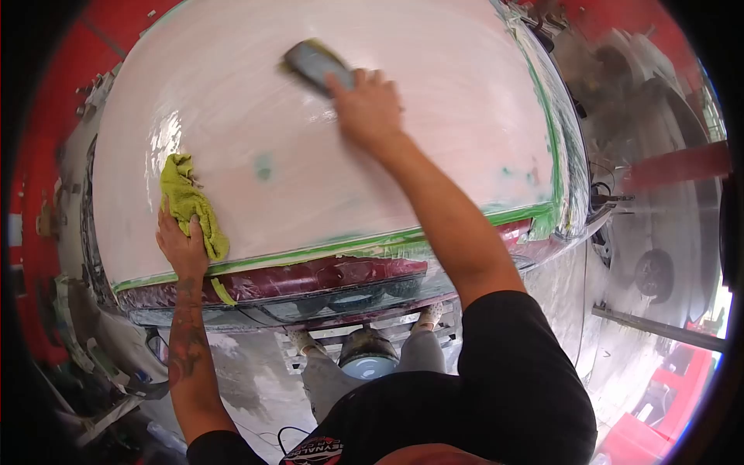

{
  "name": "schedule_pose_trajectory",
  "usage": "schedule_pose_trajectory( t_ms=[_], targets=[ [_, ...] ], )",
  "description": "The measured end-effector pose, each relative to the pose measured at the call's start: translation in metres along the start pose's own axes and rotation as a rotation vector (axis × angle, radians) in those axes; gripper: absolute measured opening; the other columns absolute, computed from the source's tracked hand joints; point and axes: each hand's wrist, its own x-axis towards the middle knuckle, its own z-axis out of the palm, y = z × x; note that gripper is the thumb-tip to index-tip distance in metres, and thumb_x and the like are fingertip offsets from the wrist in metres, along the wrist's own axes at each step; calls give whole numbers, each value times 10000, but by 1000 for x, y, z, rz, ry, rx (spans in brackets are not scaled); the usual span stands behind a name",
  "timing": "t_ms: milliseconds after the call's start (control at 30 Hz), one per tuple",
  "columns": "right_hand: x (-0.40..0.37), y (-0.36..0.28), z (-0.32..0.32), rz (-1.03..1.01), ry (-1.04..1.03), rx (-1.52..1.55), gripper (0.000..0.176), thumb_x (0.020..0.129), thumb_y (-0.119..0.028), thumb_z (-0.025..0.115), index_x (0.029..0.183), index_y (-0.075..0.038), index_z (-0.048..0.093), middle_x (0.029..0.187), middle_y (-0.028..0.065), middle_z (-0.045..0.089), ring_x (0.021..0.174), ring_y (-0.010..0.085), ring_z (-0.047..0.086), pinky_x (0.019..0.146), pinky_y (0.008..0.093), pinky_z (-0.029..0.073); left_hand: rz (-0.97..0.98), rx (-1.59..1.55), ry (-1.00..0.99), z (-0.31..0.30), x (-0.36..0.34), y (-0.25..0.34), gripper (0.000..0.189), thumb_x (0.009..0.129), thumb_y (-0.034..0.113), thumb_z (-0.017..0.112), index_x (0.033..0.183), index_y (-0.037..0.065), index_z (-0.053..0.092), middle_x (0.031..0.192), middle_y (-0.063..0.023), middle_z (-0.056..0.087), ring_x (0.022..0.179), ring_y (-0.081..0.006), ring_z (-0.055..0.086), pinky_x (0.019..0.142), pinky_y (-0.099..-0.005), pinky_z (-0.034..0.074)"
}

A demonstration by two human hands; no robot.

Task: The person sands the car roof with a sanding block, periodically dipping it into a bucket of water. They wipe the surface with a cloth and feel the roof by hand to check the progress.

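Note:
A wide, pale pinkish car panel (310,178) lies in front of me, wet and shiny in places, with green masking tape (333,246) along its near edge. Gripped in my right hand (368,108) is a grey sanding block (316,63) with a yellowish rim, pressed on the upper middle of the panel and slightly blurred. At the panel's left side, my left hand (183,239) holds a crumpled yellow-green cloth (191,203) against the surface. My left fingers are partly covered by the cloth.
Below the panel shows dark red bodywork (325,273). A bucket (368,366) with light-coloured contents stands between my legs on the floor. A loose tape strip (223,291) hangs at the near edge. Car parts (659,263) stand at the right, and a red beam (678,167) juts in there.

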Motion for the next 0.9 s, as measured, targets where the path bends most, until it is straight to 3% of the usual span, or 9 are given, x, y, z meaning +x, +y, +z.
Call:
schedule_pose_trajectory(
  t_ms=[67, 100, 233, 333, 467, 633, 767, 800, 900],
  targets=[
    [-23, 88, -15, 230, 93, -71, 485, 995, -293, 494, 1478, -247, 496, 1274, 187, 587, 1147, 387, 564, 955, 538, 476, 6, -41, -1, -5, 3, -7, 681, 987, 379, 535, 1570, 111, 308, 1568, -177, 375, 1472, -367, 313, 1187, -600, 157],
    [-56, 178, -40, 359, 25, -261, 498, 991, -301, 512, 1486, -255, 488, 1272, 183, 590, 1157, 385, 568, 954, 517, 490, -38, -123, -43, 34, -34, 35, 681, 987, 379, 535, 1570, 111, 308, 1568, -177, 375, 1472, -367, 313, 1187, -600, 157],
    [-98, 306, -47, 841, -16, -322, 490, 998, -360, 498, 1484, -304, 477, 1336, 184, 557, 1229, 400, 539, 1008, 511, 461, -56, -111, -47, 28, -33, 34, 681, 986, 380, 534, 1570, 111, 308, 1560, -193, 375, 1470, -380, 308, 1183, -613, 153],
    [-79, 254, -47, 930, -39, -299, 462, 992, -331, 501, 1452, -297, 499, 1348, 191, 546, 1249, 397, 528, 1028, 505, 445, -67, -89, -58, 26, -37, 36, 695, 983, 394, 539, 1573, 115, 301, 1559, -201, 373, 1475, -385, 297, 1183, -620, 148],
    [-53, 86, -21, 465, 0, -172, 502, 958, -251, 525, 1459, -220, 512, 1273, 197, 570, 1156, 377, 555, 946, 516, 474, -92, -80, -55, 24, -36, 41, 714, 977, 418, 547, 1578, 126, 295, 1560, -203, 371, 1484, -378, 285, 1183, -623, 147],
    [-100, -121, 22, -250, 148, 207, 490, 869, -141, 575, 1358, -157, 601, 1233, 227, 569, 1046, 367, 563, 859, 516, 456, -87, -51, -42, 30, -37, 39, 703, 984, 421, 537, 1578, 133, 298, 1564, -202, 367, 1481, -374, 291, 1179, -623, 157],
    [-108, -62, 2, -209, 124, 208, 482, 883, -176, 599, 1365, -196, 599, 1229, 202, 577, 1021, 354, 567, 824, 509, 464, -74, -76, -45, 28, -37, 36, 689, 990, 421, 527, 1576, 135, 304, 1565, -195, 371, 1474, -378, 304, 1177, -622, 166],
    [-108, -26, -14, -96, 14, 119, 510, 895, -125, 554, 1402, -181, 550, 1234, 208, 564, 1084, 358, 560, 862, 491, 462, -72, -72, -50, 27, -37, 35, 689, 990, 421, 527, 1576, 135, 304, 1565, -195, 371, 1474, -378, 304, 1177, -622, 166],
    [-133, 129, -28, 260, 164, -178, 515, 951, -260, 588, 1460, -232, 520, 1256, 193, 583, 1072, 379, 573, 882, 502, 485, -74, -90, -58, 28, -36, 33, 684, 991, 417, 528, 1573, 131, 311, 1565, -188, 375, 1471, -381, 308, 1176, -623, 167]
  ],
)
